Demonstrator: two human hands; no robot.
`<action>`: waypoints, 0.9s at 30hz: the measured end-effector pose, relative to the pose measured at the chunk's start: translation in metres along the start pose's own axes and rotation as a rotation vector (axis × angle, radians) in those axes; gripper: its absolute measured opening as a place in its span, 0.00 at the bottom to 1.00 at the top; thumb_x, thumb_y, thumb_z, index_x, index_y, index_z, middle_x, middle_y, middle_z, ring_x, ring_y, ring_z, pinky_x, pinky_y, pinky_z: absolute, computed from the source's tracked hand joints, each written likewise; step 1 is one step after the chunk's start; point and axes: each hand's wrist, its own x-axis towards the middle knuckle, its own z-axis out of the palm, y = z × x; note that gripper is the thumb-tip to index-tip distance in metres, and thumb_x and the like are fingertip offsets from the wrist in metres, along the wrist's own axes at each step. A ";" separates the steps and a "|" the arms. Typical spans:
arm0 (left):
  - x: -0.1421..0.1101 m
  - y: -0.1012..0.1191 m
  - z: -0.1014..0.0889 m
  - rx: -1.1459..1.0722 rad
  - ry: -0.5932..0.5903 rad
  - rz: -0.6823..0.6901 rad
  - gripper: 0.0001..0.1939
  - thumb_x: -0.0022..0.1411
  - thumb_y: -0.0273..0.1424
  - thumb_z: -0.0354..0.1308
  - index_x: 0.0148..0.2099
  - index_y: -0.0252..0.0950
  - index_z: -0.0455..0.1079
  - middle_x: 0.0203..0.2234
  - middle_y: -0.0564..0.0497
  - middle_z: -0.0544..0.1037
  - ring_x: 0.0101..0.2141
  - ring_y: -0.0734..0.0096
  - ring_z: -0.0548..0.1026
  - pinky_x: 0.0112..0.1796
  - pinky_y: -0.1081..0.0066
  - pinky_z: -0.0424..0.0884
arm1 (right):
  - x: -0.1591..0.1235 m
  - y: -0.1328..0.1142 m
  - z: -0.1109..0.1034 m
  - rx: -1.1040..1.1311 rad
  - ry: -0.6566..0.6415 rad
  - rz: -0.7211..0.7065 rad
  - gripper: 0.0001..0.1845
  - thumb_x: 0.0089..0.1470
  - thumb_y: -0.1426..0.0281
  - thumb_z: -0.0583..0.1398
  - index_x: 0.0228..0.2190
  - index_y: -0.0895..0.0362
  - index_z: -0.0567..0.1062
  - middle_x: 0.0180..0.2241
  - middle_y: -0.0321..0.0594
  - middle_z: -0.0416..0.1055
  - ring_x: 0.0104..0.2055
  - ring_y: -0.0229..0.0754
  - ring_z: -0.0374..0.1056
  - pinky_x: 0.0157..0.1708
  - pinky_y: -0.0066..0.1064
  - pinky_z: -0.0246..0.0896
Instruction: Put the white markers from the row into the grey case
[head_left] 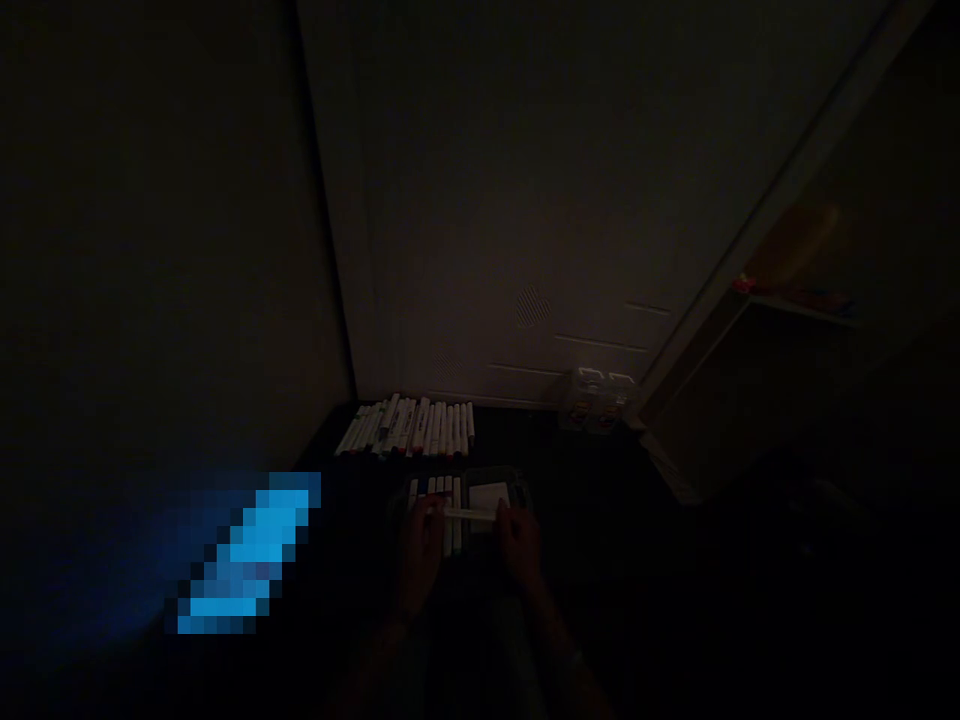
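Note:
Between my two hands I hold one white marker (pixel 471 514) level, an end in each hand. My left hand (pixel 422 545) is closed on its left end, and my right hand (pixel 519 540) pinches the right end. Just beneath them lies a dark case (pixel 523 482). Several white markers (pixel 457 535) stand in a row in its left part, and a white card or paper piece (pixel 489 494) lies in its right part. The scene is very dark, so fine detail of the fingers is lost.
Many more white markers (pixel 409 425) lie side by side at the back left, by the wall. Clear plastic containers (pixel 596 400) stand at the back right. A blurred-out bright blue screen (pixel 255 550) glows at the left. A shelf edge (pixel 802 308) is at the far right.

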 end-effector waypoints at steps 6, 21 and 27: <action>0.000 0.004 -0.001 0.052 -0.030 0.050 0.12 0.61 0.36 0.43 0.45 0.38 0.61 0.41 0.47 0.70 0.42 0.65 0.69 0.43 0.64 0.65 | 0.001 -0.005 -0.001 0.003 -0.008 0.073 0.30 0.58 0.56 0.44 0.15 0.59 0.69 0.15 0.35 0.62 0.20 0.32 0.57 0.20 0.24 0.44; 0.010 -0.020 -0.014 0.403 -0.142 0.318 0.14 0.63 0.35 0.41 0.45 0.41 0.65 0.44 0.49 0.70 0.47 0.65 0.67 0.46 0.65 0.64 | -0.001 -0.008 0.000 0.043 -0.076 0.104 0.26 0.59 0.60 0.44 0.21 0.59 0.72 0.17 0.36 0.66 0.19 0.32 0.59 0.20 0.22 0.44; 0.009 -0.026 -0.022 0.548 -0.160 0.414 0.14 0.62 0.35 0.42 0.42 0.39 0.67 0.41 0.48 0.73 0.44 0.63 0.69 0.44 0.63 0.62 | 0.001 -0.009 0.000 -0.070 0.000 0.026 0.24 0.59 0.62 0.46 0.21 0.57 0.72 0.21 0.38 0.69 0.28 0.36 0.63 0.30 0.25 0.51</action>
